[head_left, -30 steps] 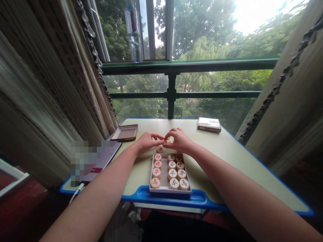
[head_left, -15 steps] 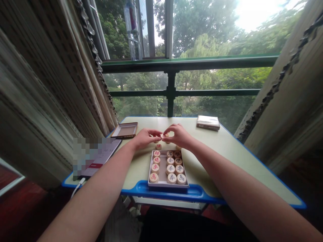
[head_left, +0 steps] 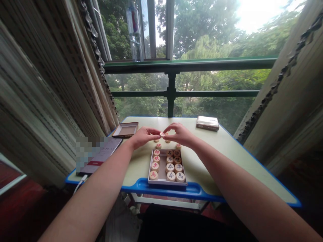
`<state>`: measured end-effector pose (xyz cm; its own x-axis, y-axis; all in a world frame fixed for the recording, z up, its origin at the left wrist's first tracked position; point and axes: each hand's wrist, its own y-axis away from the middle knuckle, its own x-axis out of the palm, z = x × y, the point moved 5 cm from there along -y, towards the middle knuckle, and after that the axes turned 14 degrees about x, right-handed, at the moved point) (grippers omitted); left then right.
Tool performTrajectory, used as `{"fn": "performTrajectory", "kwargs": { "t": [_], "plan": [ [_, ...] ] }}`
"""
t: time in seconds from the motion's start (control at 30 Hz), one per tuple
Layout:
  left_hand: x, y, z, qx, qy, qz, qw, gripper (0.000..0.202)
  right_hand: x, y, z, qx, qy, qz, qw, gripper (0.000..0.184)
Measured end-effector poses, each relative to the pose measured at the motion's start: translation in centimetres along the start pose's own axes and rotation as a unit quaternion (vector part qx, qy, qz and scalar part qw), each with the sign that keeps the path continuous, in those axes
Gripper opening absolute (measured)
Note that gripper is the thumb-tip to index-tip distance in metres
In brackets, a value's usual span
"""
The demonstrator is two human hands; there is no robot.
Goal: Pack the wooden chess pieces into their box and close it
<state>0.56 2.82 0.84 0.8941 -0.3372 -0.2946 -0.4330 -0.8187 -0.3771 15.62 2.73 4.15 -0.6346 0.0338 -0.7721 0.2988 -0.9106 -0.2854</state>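
A round wooden Chinese chess piece (head_left: pixel 162 134) with a red mark is held between my two hands above the table. The fingertips of my left hand (head_left: pixel 144 137) pinch it from the left. From the other side, the thumb and fingers of my right hand (head_left: pixel 180 135) grip it. Under and beside the hands, several more pieces lie on the tabletop, including a red-marked one (head_left: pixel 158 146) and another (head_left: pixel 178 146). Nearer to me stands an open shallow box (head_left: pixel 163 179). Inside it are a column of red-marked pieces (head_left: pixel 154 167) and two columns of dark-marked ones (head_left: pixel 171 167).
An empty box lid (head_left: pixel 126 129) lies at the back left, beside a tablet-like device (head_left: pixel 101 158) with a white cable (head_left: pixel 80 183). A flat case (head_left: pixel 207 123) sits at the back right. The table (head_left: pixel 242 174) has a blue edge with a molded groove. A bottle (head_left: pixel 135 33) stands by the window.
The piece between my hands shows its red-marked face more clearly now. My right hand has shifted slightly, uncovering more of the piece on the table at the right. The view has moved a little.
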Motion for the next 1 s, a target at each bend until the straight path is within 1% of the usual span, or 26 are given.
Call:
{"fn": "performTrajectory", "kwargs": {
  "t": [0.13,0.3,0.47,0.57,0.8,0.87,0.93,1.0],
  "plan": [
    [0.2,0.1,-0.1,-0.002,-0.004,0.013,1.0,0.041,0.0,0.2,0.2,0.007,-0.003,0.022,1.0,0.028],
    [0.6,0.7,-0.7,-0.001,-0.053,0.008,0.999,0.044,-0.3,0.8,0.7,0.024,0.014,0.058,0.998,0.026],
    [1.0,1.7,-0.8,-0.029,-0.09,0.048,0.994,0.044,0.0,1.7,1.5,0.034,0.041,0.133,0.99,0.031],
    [1.2,2.4,-0.8,-0.042,-0.113,0.056,0.991,0.046,0.4,2.1,1.6,0.039,0.061,0.165,0.984,0.032],
    [1.5,3.5,-1.0,-0.049,-0.137,0.055,0.988,0.05,1.2,2.4,1.5,0.044,0.058,0.19,0.979,0.035],
    [1.3,3.6,-1.0,-0.043,-0.127,0.05,0.99,0.048,1.4,2.5,1.5,0.043,0.059,0.195,0.978,0.035],
    [1.1,3.6,-1.0,-0.024,-0.125,0.04,0.991,0.043,1.4,2.6,1.6,0.039,0.072,0.191,0.978,0.034],
    [1.0,3.6,-1.0,-0.015,-0.149,0.04,0.988,0.038,1.5,2.7,1.7,0.031,0.094,0.179,0.979,0.034]
  ]
}}
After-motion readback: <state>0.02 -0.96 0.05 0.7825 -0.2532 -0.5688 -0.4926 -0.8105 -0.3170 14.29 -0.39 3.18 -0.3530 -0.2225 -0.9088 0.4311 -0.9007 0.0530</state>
